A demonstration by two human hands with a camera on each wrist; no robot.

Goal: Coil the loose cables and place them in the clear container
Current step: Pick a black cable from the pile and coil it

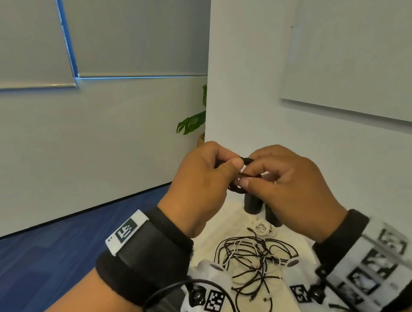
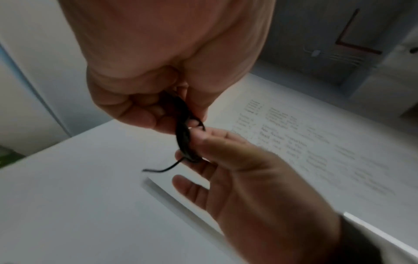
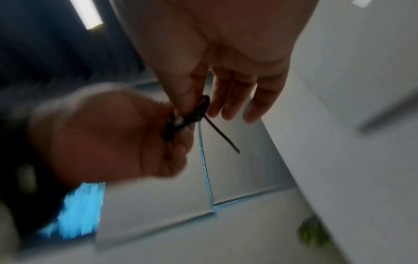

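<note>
1. Grey walls are backing the head view; above the tangled cables [image 1: 254, 258], the left hand [image 1: 203, 182] and right hand [image 1: 285, 179] are pinching a small black coiled cable [image 1: 241, 175].
2. Left wrist view: the coiled cable [image 2: 184, 135] is showing tight dark loops, one loose end trailing.
3. Right wrist view: it is blurring, the spare fingers [image 3: 233, 96] hanging relaxed beside the coil.
</note>
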